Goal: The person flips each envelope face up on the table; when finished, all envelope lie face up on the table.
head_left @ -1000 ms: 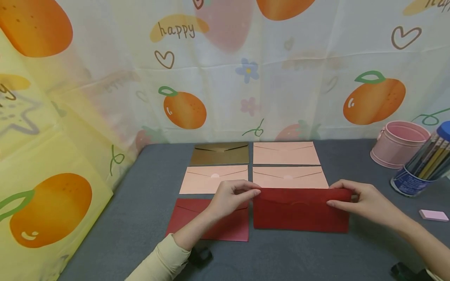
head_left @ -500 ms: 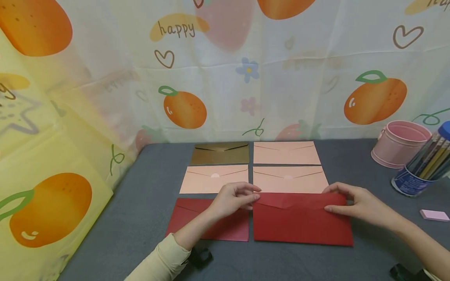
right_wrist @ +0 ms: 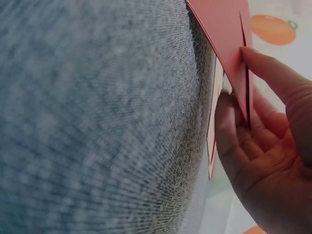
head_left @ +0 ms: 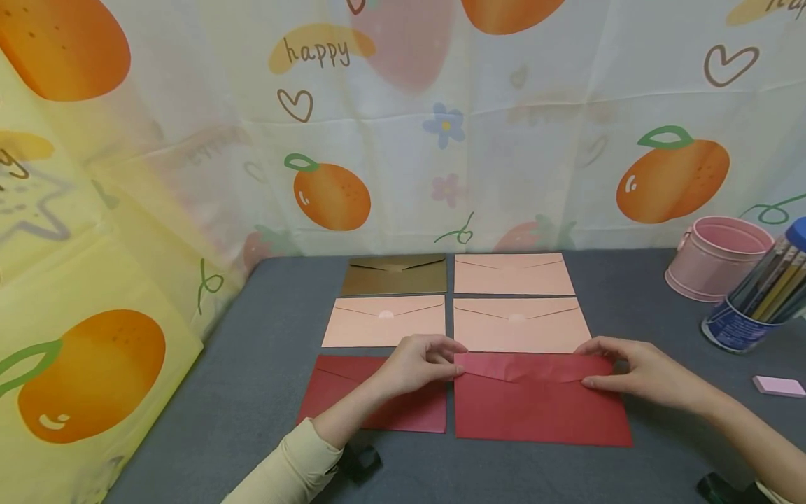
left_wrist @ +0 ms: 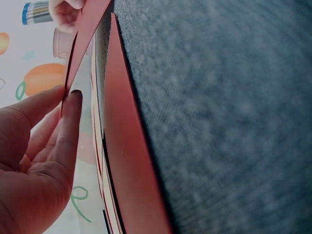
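Observation:
A red envelope [head_left: 541, 406] is held between both hands by its upper corners, its flap edge toward the back. My left hand [head_left: 418, 367] pinches the upper left corner; in the left wrist view the thumb and fingers close on the red paper [left_wrist: 85, 41]. At the upper right corner, my right hand [head_left: 639, 371] pinches it between thumb and fingers, as the right wrist view shows with the envelope [right_wrist: 226, 36] slanting above the cloth. A second red envelope [head_left: 343, 402] lies flat at the left, partly hidden under the left forearm.
Behind lie a brown envelope [head_left: 393, 280] and pale pink envelopes, one at back right [head_left: 513, 276], one at left [head_left: 359, 329], one at right [head_left: 519, 325]. A pink bucket [head_left: 711, 273], a cup of pencils [head_left: 733, 325] and a pink eraser [head_left: 779, 386] stand at right on the grey cloth [head_left: 239, 406].
The red envelope has tilted down from nearly upright, its lower edge coming toward the front and its face growing lighter. Both hands have lowered slightly with it.

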A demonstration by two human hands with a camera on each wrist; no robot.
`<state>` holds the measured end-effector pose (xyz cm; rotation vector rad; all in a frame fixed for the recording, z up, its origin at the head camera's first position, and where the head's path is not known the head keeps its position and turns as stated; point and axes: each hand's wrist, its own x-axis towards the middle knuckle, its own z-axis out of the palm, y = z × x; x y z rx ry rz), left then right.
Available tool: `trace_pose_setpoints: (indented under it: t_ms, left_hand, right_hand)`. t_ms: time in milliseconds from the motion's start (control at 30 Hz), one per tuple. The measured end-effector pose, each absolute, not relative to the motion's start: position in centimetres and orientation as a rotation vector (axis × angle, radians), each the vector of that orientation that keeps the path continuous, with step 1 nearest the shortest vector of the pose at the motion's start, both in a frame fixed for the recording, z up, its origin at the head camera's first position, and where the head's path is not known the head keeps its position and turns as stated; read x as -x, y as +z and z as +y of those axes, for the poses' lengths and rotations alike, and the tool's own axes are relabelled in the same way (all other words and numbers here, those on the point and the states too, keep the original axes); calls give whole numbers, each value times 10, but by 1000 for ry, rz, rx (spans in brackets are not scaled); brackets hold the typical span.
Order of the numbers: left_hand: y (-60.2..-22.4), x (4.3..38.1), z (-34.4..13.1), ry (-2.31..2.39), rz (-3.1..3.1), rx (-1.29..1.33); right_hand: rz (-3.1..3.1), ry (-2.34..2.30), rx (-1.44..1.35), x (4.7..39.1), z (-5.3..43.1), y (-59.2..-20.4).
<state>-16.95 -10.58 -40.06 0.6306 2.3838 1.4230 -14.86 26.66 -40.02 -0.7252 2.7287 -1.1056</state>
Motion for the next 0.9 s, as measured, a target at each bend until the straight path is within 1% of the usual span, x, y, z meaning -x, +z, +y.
trace_pose_setpoints:
  t_ms: [233, 533, 900]
  left_hand:
    - [-403, 170, -106, 1284, 2442, -727]
    - [-403, 168, -105, 1236, 2446, -743]
    - [-406, 169, -105, 1249, 2417, -766]
  right_hand:
    - [2735, -1086, 841, 149, 269, -405]
    - [2762, -1053, 967, 150, 270, -408]
    - [2791, -965, 949, 149, 269, -408]
